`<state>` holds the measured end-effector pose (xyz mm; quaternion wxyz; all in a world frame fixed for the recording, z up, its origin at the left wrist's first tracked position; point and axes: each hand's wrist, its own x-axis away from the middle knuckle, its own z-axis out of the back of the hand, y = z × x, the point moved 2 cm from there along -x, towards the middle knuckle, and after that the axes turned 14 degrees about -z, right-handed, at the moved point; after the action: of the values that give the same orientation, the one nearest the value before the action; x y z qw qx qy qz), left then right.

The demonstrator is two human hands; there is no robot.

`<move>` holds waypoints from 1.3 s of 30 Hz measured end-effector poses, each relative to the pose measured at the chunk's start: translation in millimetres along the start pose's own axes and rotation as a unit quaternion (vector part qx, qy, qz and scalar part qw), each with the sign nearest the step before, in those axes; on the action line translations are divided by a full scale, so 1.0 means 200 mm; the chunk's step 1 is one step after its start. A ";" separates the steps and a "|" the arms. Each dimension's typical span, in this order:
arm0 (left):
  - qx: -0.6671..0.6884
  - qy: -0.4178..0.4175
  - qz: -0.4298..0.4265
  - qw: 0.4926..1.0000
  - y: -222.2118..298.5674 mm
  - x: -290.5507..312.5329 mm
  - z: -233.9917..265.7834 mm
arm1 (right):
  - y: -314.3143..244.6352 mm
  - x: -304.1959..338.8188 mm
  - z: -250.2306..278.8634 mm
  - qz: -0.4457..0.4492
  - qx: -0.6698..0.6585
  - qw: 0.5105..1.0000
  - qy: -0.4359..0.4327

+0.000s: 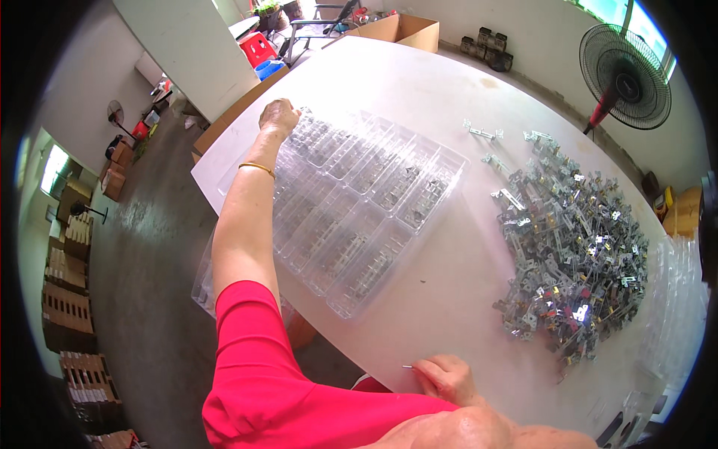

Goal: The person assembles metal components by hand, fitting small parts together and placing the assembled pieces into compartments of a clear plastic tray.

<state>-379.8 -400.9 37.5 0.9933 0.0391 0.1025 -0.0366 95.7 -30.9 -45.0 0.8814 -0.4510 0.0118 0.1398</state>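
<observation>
My left arm, in a red sleeve with a gold-coloured bangle, stretches across to the far left corner of a clear plastic compartment tray [365, 202]. My left hand [279, 114] is curled at that corner; its fingertips are partly hidden, as is whatever they grip. Small metal brackets [419, 198] lie in the tray's compartments, and glare washes out its far part. Close to my body, my right hand [449, 378] rests at the table's near edge. A thin, silvery metal piece [407, 367] sticks out from its pinched fingers.
A big heap of metal brackets [572, 247] covers the right of the white table [441, 299], with a few loose ones [482, 133] beyond it. Stacked clear trays [677, 299] stand at the right edge. A fan [624, 78] stands past the far right.
</observation>
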 end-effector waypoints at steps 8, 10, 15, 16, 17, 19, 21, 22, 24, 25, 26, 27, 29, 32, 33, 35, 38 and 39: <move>-0.051 0.079 -0.167 0.981 -0.13 -0.07 0.01 | 0.00 0.01 0.00 -0.001 0.020 1.000 -0.018; -0.022 0.108 -0.202 0.973 -0.10 -0.03 0.14 | -0.01 0.00 0.00 0.013 0.022 1.000 -0.010; 0.094 0.155 -0.291 0.939 0.50 0.39 0.46 | 0.04 -0.01 -0.02 0.048 0.025 0.998 0.032; 0.106 0.166 -0.319 0.927 0.63 0.54 0.54 | 0.04 0.00 -0.03 0.067 0.027 0.997 0.040; 0.112 0.176 -0.350 0.913 0.76 0.69 0.62 | 0.04 0.01 -0.02 0.064 0.026 0.997 0.044; 0.132 0.200 -0.417 0.877 1.00 1.01 0.68 | 0.05 0.03 -0.03 0.086 0.046 0.994 0.040; 0.156 0.217 -0.485 0.833 1.17 1.30 0.73 | 0.04 0.05 -0.04 0.106 0.044 0.992 0.045; 0.159 0.215 -0.514 0.815 1.23 1.44 0.74 | 0.03 0.06 -0.05 0.133 0.036 0.989 0.046; 0.263 0.166 -0.520 0.796 1.37 1.62 0.67 | 0.04 0.07 -0.05 0.153 0.039 0.987 0.043; 0.287 0.152 -0.513 0.795 1.43 1.67 0.62 | 0.03 0.08 -0.06 0.176 0.041 0.983 0.036; 0.315 0.137 -0.506 0.791 1.48 1.70 0.55 | 0.02 0.09 -0.06 0.176 0.042 0.983 0.040; 0.338 0.115 -0.479 0.802 1.54 1.70 0.47 | 0.02 0.09 -0.06 0.181 0.045 0.982 0.035; 0.387 0.057 -0.410 0.824 1.65 1.66 0.30 | 0.02 0.11 -0.06 0.187 0.047 0.981 0.032; 0.411 -0.015 -0.342 0.845 1.76 1.56 0.07 | 0.02 0.12 -0.07 0.190 0.047 0.981 0.014; 0.414 -0.050 -0.309 0.854 1.79 1.54 0.00 | 0.02 0.12 -0.08 0.190 0.042 0.981 0.001; 0.386 -0.065 -0.314 0.865 1.85 1.51 -0.07 | 0.03 0.13 -0.09 0.188 0.036 0.982 -0.005; 0.346 -0.084 -0.311 0.881 1.91 1.48 -0.15 | 0.04 0.13 -0.10 0.187 0.036 0.982 0.017; 0.343 -0.090 -0.310 0.882 1.93 1.48 -0.16 | 0.04 0.14 -0.10 0.189 0.028 0.981 0.025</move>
<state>-66.5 -34.5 -28.5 0.8606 0.3398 0.0008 -0.3793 121.9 -35.0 -67.6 0.8508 -0.4194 0.1230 0.2917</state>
